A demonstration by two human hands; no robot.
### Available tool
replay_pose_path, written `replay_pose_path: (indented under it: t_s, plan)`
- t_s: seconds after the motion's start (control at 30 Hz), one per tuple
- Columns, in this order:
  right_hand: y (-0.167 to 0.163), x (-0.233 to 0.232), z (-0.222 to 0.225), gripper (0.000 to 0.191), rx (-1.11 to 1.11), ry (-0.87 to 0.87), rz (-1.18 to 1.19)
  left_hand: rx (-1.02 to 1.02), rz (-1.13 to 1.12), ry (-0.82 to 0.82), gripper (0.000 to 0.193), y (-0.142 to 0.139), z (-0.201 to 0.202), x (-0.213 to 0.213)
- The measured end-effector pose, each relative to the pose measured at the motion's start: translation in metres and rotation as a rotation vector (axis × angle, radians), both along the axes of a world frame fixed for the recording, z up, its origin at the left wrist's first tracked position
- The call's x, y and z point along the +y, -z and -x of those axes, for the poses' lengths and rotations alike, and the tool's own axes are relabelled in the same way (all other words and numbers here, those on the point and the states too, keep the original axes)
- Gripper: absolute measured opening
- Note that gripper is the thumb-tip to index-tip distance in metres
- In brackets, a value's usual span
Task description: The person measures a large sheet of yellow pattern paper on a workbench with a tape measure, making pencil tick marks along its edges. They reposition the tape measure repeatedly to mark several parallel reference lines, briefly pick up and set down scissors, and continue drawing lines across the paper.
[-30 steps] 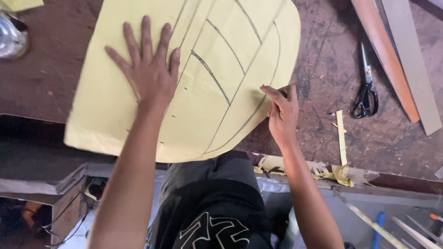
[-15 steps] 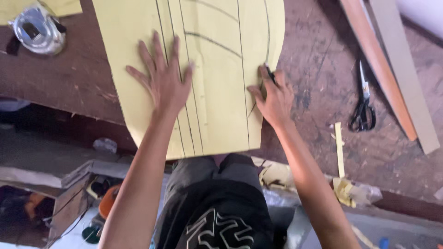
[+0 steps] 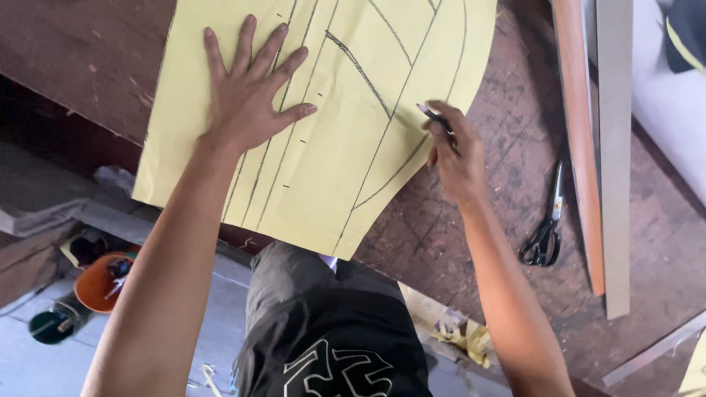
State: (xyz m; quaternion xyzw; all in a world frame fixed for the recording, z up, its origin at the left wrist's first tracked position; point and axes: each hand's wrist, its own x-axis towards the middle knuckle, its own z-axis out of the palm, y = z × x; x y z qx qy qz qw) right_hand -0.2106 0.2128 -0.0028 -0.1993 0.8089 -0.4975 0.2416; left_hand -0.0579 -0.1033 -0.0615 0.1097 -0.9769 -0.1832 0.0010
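Note:
A large yellow paper pattern (image 3: 346,147) with dark drawn lines and curves lies on a worn brown wooden table (image 3: 471,235); its near edge overhangs the table. My left hand (image 3: 246,95) presses flat on the paper's left half, fingers spread. My right hand (image 3: 456,154) grips a dark pencil (image 3: 434,116) whose tip touches the paper near its right curved edge.
Black-handled scissors (image 3: 548,224) lie on the table to the right. Two long wooden strips (image 3: 588,140) run along the right side. Below the table edge are an orange bowl (image 3: 103,283), a dark green cup (image 3: 50,327) and yellow scraps (image 3: 467,334) on the floor.
The paper has turned and shifted on the table. My right hand has lifted from the paper's edge and now shows the pencil at the curved line. The view moved left.

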Motion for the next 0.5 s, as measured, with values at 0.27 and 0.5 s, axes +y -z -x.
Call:
replay_pose_path:
  t_s: [0.27, 0.5]
  plan:
    - [0.003, -0.042, 0.033, 0.010, -0.003, -0.400, -0.026, 0.031, 0.034, -0.046, 0.078, 0.004, 0.002, 0.003]
    - [0.015, -0.082, 0.051, 0.017, 0.207, -0.631, 0.009, -0.025, 0.071, -0.075, 0.073, 0.018, -0.001, 0.001]
